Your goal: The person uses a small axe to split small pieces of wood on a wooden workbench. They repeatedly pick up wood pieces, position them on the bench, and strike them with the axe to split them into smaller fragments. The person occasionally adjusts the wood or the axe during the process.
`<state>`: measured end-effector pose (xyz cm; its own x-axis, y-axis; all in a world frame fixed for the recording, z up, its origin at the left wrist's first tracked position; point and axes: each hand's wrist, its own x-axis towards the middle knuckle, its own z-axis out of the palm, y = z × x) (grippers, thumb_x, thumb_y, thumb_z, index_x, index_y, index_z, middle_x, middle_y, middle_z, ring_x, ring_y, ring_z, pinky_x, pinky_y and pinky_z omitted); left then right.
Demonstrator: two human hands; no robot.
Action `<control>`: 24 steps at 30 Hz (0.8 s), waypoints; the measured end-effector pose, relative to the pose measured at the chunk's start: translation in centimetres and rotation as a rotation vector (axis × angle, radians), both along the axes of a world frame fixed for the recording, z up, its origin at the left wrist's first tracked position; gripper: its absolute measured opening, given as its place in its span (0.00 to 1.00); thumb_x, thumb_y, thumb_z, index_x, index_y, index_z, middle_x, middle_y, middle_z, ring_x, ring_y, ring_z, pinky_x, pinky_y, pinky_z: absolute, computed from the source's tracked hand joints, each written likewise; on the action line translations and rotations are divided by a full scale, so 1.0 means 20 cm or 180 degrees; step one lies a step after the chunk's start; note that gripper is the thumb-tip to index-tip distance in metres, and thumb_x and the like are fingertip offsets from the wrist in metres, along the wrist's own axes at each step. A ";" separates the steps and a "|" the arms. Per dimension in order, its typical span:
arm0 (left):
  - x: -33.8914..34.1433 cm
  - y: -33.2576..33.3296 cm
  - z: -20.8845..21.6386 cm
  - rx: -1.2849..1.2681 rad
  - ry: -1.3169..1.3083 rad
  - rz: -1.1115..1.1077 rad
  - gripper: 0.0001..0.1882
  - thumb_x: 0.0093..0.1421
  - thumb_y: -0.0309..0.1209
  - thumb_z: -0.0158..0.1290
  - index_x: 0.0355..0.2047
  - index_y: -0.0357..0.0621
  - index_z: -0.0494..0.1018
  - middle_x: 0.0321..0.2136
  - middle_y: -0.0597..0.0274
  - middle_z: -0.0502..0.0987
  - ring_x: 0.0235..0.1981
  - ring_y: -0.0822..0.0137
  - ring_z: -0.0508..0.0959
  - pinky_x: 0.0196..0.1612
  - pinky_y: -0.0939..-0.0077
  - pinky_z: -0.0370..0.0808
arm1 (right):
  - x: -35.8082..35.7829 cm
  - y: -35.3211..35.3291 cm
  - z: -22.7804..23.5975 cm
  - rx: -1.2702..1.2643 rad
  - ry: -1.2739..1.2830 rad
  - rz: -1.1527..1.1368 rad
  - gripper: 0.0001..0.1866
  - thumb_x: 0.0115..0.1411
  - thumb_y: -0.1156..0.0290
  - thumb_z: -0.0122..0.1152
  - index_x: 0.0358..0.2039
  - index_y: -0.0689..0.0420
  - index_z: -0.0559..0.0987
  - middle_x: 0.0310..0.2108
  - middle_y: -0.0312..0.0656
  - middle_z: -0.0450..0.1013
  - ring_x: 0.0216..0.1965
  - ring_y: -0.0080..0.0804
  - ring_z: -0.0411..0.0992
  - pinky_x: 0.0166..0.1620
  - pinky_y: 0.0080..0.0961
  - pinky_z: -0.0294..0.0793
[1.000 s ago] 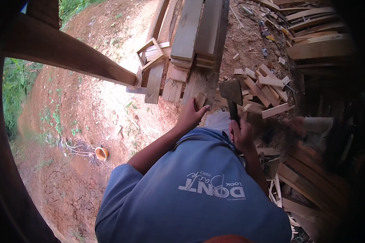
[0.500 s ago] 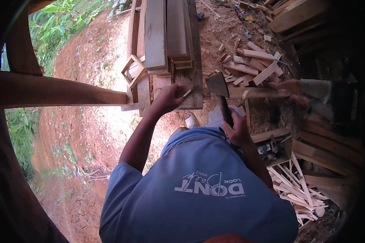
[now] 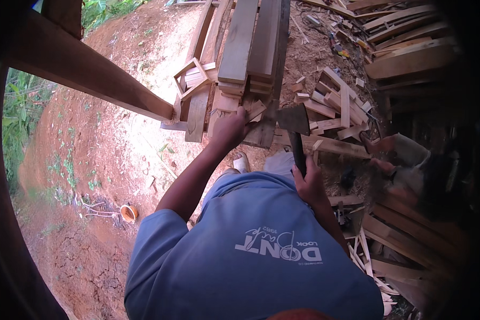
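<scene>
My left hand (image 3: 232, 129) is closed around a small flat piece of wood (image 3: 257, 110), holding it tilted over the near end of the plank bench (image 3: 262, 134). My right hand (image 3: 310, 181) grips a hatchet by its dark handle (image 3: 297, 152). The hatchet's broad grey head (image 3: 296, 119) is up, just right of the bench end and a short way from the wood piece. Long boards (image 3: 236, 48) lie stacked on the bench beyond my left hand. A small square wooden frame (image 3: 192, 78) rests at the bench's left side.
A heap of cut wood blocks (image 3: 341, 101) lies right of the bench, with another person's hand (image 3: 381, 144) beside it. A thick timber beam (image 3: 101, 72) slants in from the left. Planks (image 3: 410, 56) are stacked at far right. An orange round container (image 3: 128, 213) sits on the dirt.
The view has swung, shifting the bench rightward in the picture. The wood piece in my left hand has turned to show its broad face. The hatchet head has changed its tilt.
</scene>
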<state>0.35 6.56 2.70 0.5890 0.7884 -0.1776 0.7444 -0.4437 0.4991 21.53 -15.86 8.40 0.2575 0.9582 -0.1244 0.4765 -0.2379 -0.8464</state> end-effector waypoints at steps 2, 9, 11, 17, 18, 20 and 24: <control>0.03 0.00 0.02 -0.0056 0.0153 0.0029 0.23 0.70 0.49 0.54 0.45 0.39 0.67 0.33 0.41 0.83 0.36 0.38 0.84 0.38 0.42 0.79 | -0.03 0.08 0.09 -0.0131 0.0102 -0.0061 0.22 0.69 0.69 0.59 0.60 0.66 0.71 0.34 0.61 0.79 0.38 0.63 0.81 0.42 0.46 0.78; 0.05 0.02 -0.02 0.0108 -0.0028 0.0006 0.25 0.69 0.52 0.54 0.44 0.41 0.68 0.31 0.44 0.84 0.35 0.40 0.85 0.36 0.44 0.79 | -0.06 0.21 0.08 -0.0267 -0.0822 0.0118 0.22 0.72 0.68 0.58 0.62 0.64 0.70 0.35 0.63 0.80 0.42 0.67 0.80 0.42 0.53 0.79; 0.04 0.00 -0.03 0.0128 -0.0174 -0.0030 0.24 0.69 0.52 0.54 0.44 0.41 0.68 0.30 0.44 0.83 0.34 0.39 0.84 0.35 0.44 0.79 | -0.09 0.20 0.12 0.0050 -0.0831 0.0050 0.23 0.72 0.67 0.58 0.63 0.63 0.69 0.35 0.63 0.80 0.42 0.67 0.80 0.41 0.55 0.80; 0.05 0.04 -0.06 0.0113 -0.0268 -0.0088 0.22 0.69 0.48 0.55 0.44 0.40 0.70 0.29 0.44 0.83 0.33 0.38 0.84 0.35 0.42 0.79 | -0.13 0.25 0.12 -0.0159 -0.1567 0.0128 0.23 0.73 0.67 0.56 0.62 0.65 0.68 0.33 0.64 0.80 0.36 0.68 0.80 0.38 0.57 0.79; 0.06 0.03 -0.06 0.0087 -0.0287 -0.0106 0.22 0.69 0.48 0.56 0.44 0.39 0.70 0.29 0.44 0.83 0.33 0.38 0.84 0.35 0.42 0.79 | -0.12 0.24 0.07 -0.0521 -0.1743 0.0158 0.22 0.73 0.66 0.56 0.61 0.66 0.68 0.33 0.64 0.80 0.36 0.68 0.80 0.38 0.57 0.79; 0.04 0.04 -0.06 0.0053 -0.0323 -0.0067 0.22 0.69 0.48 0.56 0.44 0.39 0.71 0.29 0.44 0.83 0.33 0.38 0.84 0.35 0.43 0.79 | -0.08 0.25 -0.04 -0.0356 -0.1434 0.0201 0.20 0.73 0.66 0.56 0.58 0.66 0.69 0.31 0.63 0.79 0.35 0.68 0.80 0.36 0.57 0.78; 0.04 0.00 -0.07 0.0081 -0.0389 0.0001 0.22 0.68 0.48 0.57 0.44 0.39 0.71 0.28 0.43 0.83 0.33 0.38 0.84 0.35 0.44 0.80 | -0.08 0.26 0.11 0.0296 -0.1407 0.0018 0.18 0.74 0.65 0.55 0.56 0.66 0.70 0.29 0.60 0.78 0.35 0.66 0.80 0.35 0.56 0.77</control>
<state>1.06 6.57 1.38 0.6047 0.7920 -0.0844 0.6788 -0.4570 0.5748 19.86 -10.63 10.65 0.2611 0.9617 0.0831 0.7982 -0.1667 -0.5789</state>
